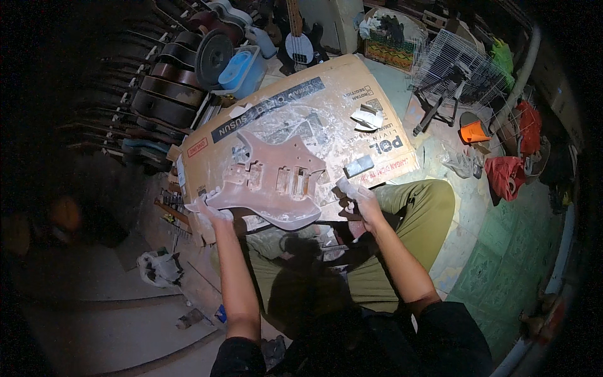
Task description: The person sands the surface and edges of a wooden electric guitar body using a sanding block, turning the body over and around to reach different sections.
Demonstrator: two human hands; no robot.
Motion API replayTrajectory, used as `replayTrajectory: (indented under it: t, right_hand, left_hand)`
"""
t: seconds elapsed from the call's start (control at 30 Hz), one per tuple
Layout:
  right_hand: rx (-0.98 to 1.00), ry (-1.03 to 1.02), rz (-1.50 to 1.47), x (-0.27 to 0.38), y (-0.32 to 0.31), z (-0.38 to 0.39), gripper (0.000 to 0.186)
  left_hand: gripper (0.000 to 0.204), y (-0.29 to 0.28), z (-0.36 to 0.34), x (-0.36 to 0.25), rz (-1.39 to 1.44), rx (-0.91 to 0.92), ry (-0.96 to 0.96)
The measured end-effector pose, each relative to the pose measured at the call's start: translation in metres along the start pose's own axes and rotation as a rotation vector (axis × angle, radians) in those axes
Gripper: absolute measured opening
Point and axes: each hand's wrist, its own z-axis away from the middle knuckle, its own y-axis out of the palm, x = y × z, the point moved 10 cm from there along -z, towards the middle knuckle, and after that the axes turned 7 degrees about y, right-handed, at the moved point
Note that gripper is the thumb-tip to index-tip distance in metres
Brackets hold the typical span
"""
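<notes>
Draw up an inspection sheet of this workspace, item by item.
Surface: flattened cardboard sheet on the floor, streaked with pale dust.
Job's things: reddish-brown guitar body, dusty, with cut-out cavities; grey block lying on the cardboard.
Clutter: crumpled scrap on the cardboard; whitish plastic bag at left; orange container at right.
Hands: left hand grips the guitar body's left edge; right hand, apart from it, appears to hold a small piece, kind unclear.
Cables: nothing seen.
Surroundings: row of guitars at upper left; wire cage at upper right; edges dark.
</notes>
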Motion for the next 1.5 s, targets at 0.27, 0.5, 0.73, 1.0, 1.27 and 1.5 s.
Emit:
replayTrajectory:
  t: [0.27, 0.5, 0.73, 1.0, 1.27, 1.5]
  right_hand:
    - [-0.001, 0.005, -0.038, -0.03, -0.014, -0.026, 0.009]
    - [-0.013, 0.022, 0.121, -0.039, -0.013, -0.035, 0.008]
    - [-0.038, 0.001, 0.286, -0.046, -0.011, -0.037, 0.016]
    - [-0.01, -0.167, 0.607, -0.045, 0.016, -0.026, 0.026]
    - [0.282, -0.356, 0.757, -0.033, 0.064, 0.003, 0.03]
    - [-0.424, -0.887, 1.487, 0.069, 0.018, -0.024, 0.042]
  left_hand:
    - [0.042, -0.073, -0.051, 0.071, -0.034, 0.006, -0.128]
    - [0.067, -0.158, -0.041, 0.151, -0.378, -0.291, -0.446]
    - [0.079, -0.223, -0.079, 0.186, -0.711, -0.232, -0.298]
    - [0.073, -0.176, -0.071, 0.147, -1.012, -0.107, 0.091]
    - [0.033, 0.048, 0.21, 0.152, -0.678, 1.075, -0.539]
    - [0.019, 0.048, 0.185, 0.145, -0.537, 0.909, -0.568]
